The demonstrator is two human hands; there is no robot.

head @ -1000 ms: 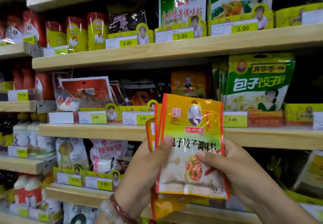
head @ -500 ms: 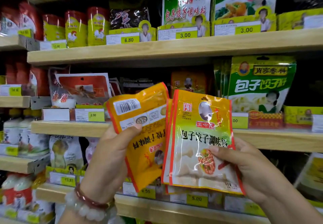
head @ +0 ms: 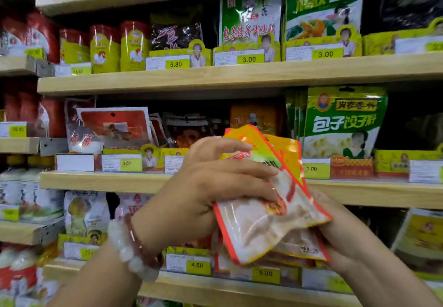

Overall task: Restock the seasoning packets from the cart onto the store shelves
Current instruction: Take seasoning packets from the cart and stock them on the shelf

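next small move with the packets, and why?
Probably carry the orange-and-yellow seasoning packets, gripped between left hand and right hand, up toward the matching orange packet on the middle wooden shelf; both hands hold them below it.

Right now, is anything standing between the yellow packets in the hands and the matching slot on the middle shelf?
Nothing visible does. Both hands, left and right, hold the yellow seasoning packets in front of the middle shelf, where a matching orange packet stands just behind them.
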